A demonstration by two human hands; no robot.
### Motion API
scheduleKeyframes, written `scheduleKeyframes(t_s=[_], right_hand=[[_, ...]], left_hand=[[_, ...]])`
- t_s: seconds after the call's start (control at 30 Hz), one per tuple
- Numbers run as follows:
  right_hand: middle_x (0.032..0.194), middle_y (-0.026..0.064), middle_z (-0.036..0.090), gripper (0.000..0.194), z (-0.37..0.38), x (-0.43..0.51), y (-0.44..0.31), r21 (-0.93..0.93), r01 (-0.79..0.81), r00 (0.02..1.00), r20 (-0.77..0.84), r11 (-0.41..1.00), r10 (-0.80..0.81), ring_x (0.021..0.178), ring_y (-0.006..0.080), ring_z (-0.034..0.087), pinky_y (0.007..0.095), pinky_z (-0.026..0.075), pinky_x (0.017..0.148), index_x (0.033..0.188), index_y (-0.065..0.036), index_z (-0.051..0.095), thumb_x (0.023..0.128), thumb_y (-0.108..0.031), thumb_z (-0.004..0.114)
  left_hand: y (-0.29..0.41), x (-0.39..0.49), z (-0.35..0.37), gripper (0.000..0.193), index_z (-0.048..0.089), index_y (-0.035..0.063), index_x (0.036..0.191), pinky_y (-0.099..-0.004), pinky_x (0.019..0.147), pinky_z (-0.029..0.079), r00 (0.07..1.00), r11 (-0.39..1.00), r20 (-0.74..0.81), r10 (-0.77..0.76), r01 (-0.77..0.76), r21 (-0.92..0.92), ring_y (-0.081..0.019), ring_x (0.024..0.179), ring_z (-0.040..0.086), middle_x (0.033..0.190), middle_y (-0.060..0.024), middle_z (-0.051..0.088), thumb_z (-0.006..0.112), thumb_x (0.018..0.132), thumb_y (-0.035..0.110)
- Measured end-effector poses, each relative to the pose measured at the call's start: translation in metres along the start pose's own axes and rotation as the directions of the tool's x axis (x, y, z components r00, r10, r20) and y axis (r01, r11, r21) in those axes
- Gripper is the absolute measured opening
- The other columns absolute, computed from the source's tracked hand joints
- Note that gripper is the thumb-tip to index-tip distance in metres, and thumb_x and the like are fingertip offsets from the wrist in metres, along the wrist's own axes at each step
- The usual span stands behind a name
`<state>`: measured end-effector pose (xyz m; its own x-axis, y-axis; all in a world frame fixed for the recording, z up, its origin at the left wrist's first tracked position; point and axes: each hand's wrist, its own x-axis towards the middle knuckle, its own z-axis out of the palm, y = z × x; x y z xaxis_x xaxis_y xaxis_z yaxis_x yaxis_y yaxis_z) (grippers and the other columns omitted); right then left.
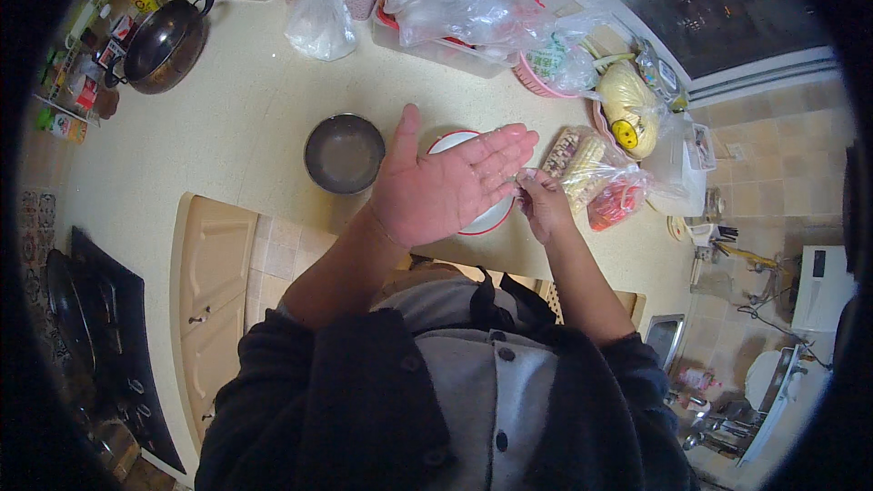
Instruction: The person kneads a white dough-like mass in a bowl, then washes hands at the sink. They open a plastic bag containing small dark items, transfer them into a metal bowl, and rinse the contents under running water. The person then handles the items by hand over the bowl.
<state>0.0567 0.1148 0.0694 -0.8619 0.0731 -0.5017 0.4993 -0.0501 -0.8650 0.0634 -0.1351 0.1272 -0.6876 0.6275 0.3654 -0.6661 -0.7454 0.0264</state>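
Observation:
My left hand (pixel 450 191) is held out flat, palm up, with the thumb apart from the fingers. Small pale, sticky-looking bits cling to its fingers. At its fingertips is my right hand (pixel 542 201), thumb and fingers bent together close to the little finger; whether anything is pinched there cannot be made out. Beneath my left hand stands a white enamel-like bowl (pixel 487 224) with a red rim, largely covered by the hand. To its left is a dark grey round bowl (pixel 345 153), whose inside looks bare.
Bagged corn cobs (pixel 580 160) and a bag of red food (pixel 615 203) lie right. Behind are a plastic bin (pixel 443 51) heaped with bags, a pink basket (pixel 535 75) and a tied bag of white contents (pixel 319 24). A dark two-handled pot (pixel 164 48) and a black stove (pixel 112 348) stand left.

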Motion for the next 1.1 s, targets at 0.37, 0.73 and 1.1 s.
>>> scheduleKeyframes(t_s=[0.37,0.73,1.1], right_hand=[[0.087,0.0041,0.067,0.005,-0.024,-0.019,-0.006,0.294,-0.059,0.998,0.045,0.954,0.048,0.074,0.0116,0.065,0.0225,0.05,0.056,0.095,-0.009,0.061,0.09,-0.009,0.059],[0.08,0.0021,0.061,0.015,-0.081,-0.025,0.014,0.487,-0.079,0.99,-0.062,0.87,0.125,0.066,0.0106,0.057,0.024,0.051,0.061,0.105,-0.006,0.06,0.09,-0.007,0.06],[0.063,-0.0044,0.046,0.014,-0.109,-0.057,0.042,0.565,-0.156,0.956,-0.12,0.81,0.268,0.051,0.0051,0.04,0.0182,0.03,0.041,0.076,-0.016,0.051,0.089,-0.017,0.055]], left_hand=[[0.002,0.005,0.012,0.103,0.014,-0.0016,0.15,-0.0437,0.117,0.005,0.995,0.997,-0.065,0.07,-0.071,-0.003,-0.0276,0.147,0.008,0.158,-0.0161,0.013,0.017,0.086,0.078],[0.027,-0.087,-0.049,0.056,0.058,0.0068,0.117,-0.0421,0.098,0.033,0.455,0.934,-0.819,0.349,-0.092,0.346,-0.0214,0.115,0.05,0.12,-0.0063,0.059,0.036,0.095,0.053],[-0.037,-0.085,-0.118,0.046,0.047,0.0067,0.127,-0.0488,0.089,0.047,0.528,0.695,-0.816,0.235,0.496,0.521,-0.0296,0.114,0.052,0.12,-0.0118,0.051,0.061,0.09,0.03]])
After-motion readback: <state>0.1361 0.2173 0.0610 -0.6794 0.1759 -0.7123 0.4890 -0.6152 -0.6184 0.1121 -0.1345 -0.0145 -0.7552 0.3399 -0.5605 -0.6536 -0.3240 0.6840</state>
